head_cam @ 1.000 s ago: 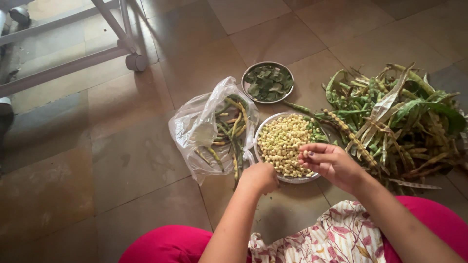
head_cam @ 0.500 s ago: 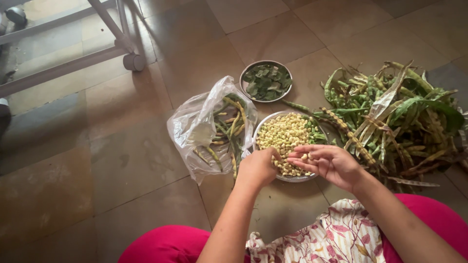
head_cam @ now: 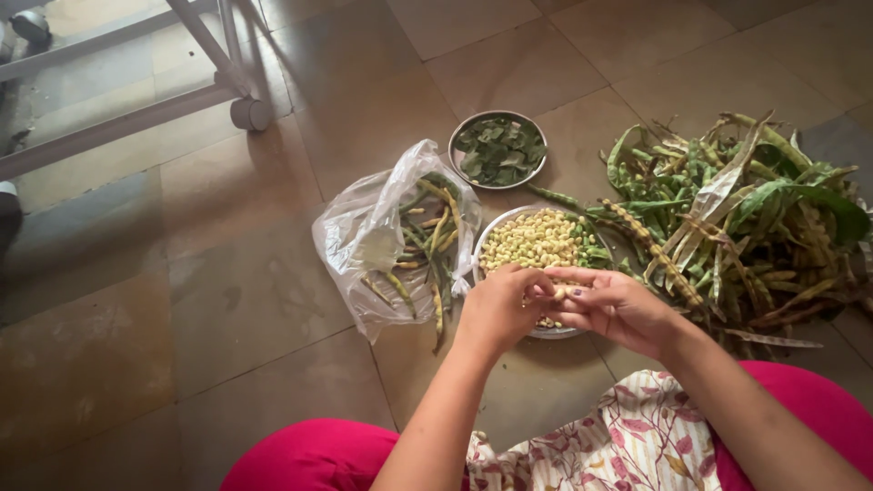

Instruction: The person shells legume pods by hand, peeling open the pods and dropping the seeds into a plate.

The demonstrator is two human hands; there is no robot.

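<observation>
My left hand and my right hand meet over the near rim of a metal bowl filled with pale shelled beans. Between the fingertips of both hands is a small pale bean pod, pinched from both ends. Left of the bowl lies a clear plastic bag holding several green and yellowish pods. A heap of green bean pods and stalks lies to the right of the bowl.
A smaller metal bowl with dark green leaves stands beyond the bean bowl. A metal frame with a caster wheel is at the upper left. The floor is brown tile. My pink-clad legs and a floral cloth fill the bottom edge.
My left hand has moved right, from the bowl's left edge to meet my right hand over the bowl. Both hands now pinch the pod together.
</observation>
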